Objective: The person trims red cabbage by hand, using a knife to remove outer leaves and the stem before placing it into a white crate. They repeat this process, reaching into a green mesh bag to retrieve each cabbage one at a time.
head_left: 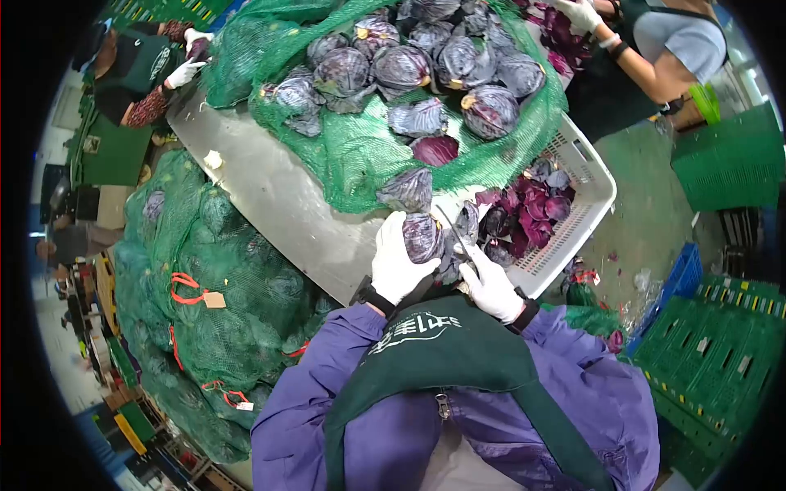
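My left hand (398,260), in a white glove, is wrapped round the side of a red cabbage (422,237). In my gloved right hand (493,286) is a knife (454,231), its blade slanting up and left beside the cabbage. Loose outer leaves (467,221) lie just right of the cabbage, partly behind the blade. Above my hands a green mesh bag (344,159) lies spread open with several whole red cabbages (401,69) on it. One dark leaf (407,190) sits at the bag's near edge.
A white perforated crate (591,176) with purple leaves (532,209) stands at the right. Filled green net sacks (221,319) are piled left of the metal table (246,188). Two co-workers (135,78) stand across the table. Green crates (712,360) are at far right.
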### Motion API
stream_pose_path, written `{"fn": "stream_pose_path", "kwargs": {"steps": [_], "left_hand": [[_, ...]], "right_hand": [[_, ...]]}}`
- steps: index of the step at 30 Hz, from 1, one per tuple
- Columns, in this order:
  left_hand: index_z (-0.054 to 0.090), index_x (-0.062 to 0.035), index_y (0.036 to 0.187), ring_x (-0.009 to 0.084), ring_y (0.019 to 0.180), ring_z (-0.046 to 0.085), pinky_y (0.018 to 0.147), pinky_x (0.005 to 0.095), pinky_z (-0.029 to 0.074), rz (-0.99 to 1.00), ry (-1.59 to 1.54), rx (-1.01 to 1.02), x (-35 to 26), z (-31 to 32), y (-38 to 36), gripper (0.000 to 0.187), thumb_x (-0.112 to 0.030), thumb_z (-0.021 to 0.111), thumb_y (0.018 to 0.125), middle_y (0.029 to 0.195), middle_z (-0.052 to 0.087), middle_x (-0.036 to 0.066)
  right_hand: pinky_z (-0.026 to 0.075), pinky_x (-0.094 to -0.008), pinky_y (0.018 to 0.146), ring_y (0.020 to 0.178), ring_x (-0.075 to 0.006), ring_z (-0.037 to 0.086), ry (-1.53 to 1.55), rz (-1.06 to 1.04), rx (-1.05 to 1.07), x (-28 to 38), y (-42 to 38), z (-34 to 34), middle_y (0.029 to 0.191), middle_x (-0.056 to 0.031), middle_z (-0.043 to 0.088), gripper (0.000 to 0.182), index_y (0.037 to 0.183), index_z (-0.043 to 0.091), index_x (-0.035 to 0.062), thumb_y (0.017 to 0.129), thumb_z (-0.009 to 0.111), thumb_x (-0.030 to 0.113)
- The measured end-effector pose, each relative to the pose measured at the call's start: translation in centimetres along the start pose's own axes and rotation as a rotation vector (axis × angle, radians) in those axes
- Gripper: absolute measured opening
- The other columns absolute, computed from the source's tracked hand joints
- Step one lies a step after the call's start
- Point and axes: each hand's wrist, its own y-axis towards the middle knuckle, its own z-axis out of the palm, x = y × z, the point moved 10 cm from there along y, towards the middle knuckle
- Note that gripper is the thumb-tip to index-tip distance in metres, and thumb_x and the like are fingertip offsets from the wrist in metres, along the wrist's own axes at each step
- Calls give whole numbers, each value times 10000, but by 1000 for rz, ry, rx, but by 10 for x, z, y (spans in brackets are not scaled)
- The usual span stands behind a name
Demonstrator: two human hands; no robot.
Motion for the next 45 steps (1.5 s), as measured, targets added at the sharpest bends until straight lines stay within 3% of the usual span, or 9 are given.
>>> {"fn": "stream_pose_path", "kwargs": {"steps": [6,16,20,22,24,26,32,34,45], "left_hand": [[315,-10,1395,383,1249,378,1041,439,385,47,151,72,-3,15,10,1029,-330,847,574,1374,401,192],[337,-11,1368,380,1217,401,1016,453,392,42,17,74,-3,14,16,989,-302,844,571,1293,434,202],[304,-8,1391,368,1241,398,1054,446,358,167,12,50,3,10,-9,1034,-254,871,561,1293,420,203],[265,-9,1402,337,1260,391,1067,435,350,38,-376,-32,42,6,-16,1041,-263,874,597,1321,392,186],[268,-18,1379,270,1240,408,1069,403,342,-195,-719,39,64,6,-26,907,-222,832,699,1329,384,156],[324,-16,1328,240,1212,433,1060,383,350,-339,-889,-18,80,-6,-26,722,-166,767,777,1293,422,146],[391,-58,1328,240,1160,452,992,377,407,-117,-265,-89,65,-16,-2,776,-198,827,702,1238,440,135],[348,-58,1392,266,1185,439,1007,392,402,-154,-308,-56,75,-7,-2,881,-235,841,683,1281,402,158],[348,10,1376,329,1180,451,1022,415,379,-113,-284,-87,74,1,-2,878,-287,814,692,1260,422,214]], "right_hand": [[506,-439,714,812,-396,621,-369,74,287,-27,2,23,954,-227,628,400,1282,485,16,915,536,166],[512,-464,656,757,-400,635,-328,195,331,-88,37,59,804,-236,629,238,1063,525,-8,905,477,164],[484,-440,856,996,-405,593,-156,280,292,-120,39,92,1060,-280,593,363,1230,492,-14,896,478,127],[470,-419,901,1011,-370,595,23,-59,180,-49,56,68,1089,-255,595,465,1335,440,16,874,484,51],[443,-381,956,1051,-285,569,130,333,398,-82,45,97,1185,-198,586,538,1402,401,50,871,485,19],[435,-364,960,1048,-256,567,113,-39,135,-55,54,84,1195,-176,587,516,1404,397,51,897,495,49],[450,-329,905,987,-186,581,304,87,84,-18,53,47,1085,-134,641,380,1279,544,25,914,569,124],[382,-379,1029,1185,-302,529,229,289,203,-33,44,53,1286,-191,561,486,1386,426,32,925,533,140],[308,-485,1041,1088,-363,565,-347,-76,91,16,67,59,1191,-217,574,410,1262,533,5,938,520,254]]}}
